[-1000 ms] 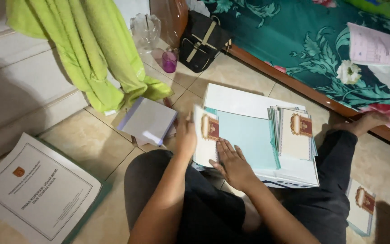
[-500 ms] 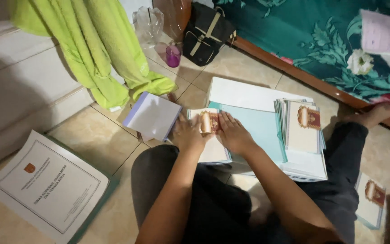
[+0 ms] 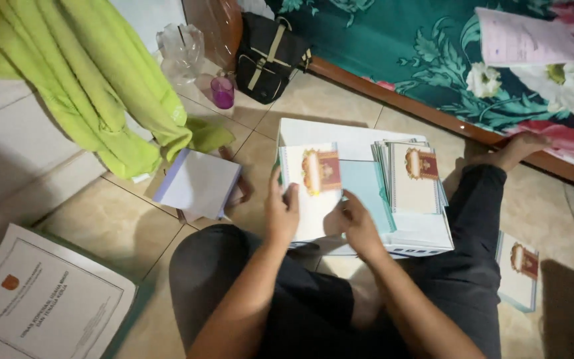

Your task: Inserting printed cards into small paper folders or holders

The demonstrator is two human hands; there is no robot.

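While seated, left hand [image 3: 282, 213] gripping card [image 3: 310, 189], right hand [image 3: 357, 226] beside

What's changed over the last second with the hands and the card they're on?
Both hands closed in on the white card with the red-gold emblem: the left hand slid from its left edge onto its face, and the right hand, flat below the card a second ago, now pinches its lower right edge. The card looks lifted slightly. The stack of cards, the lavender notepad and the green cloth stayed put.
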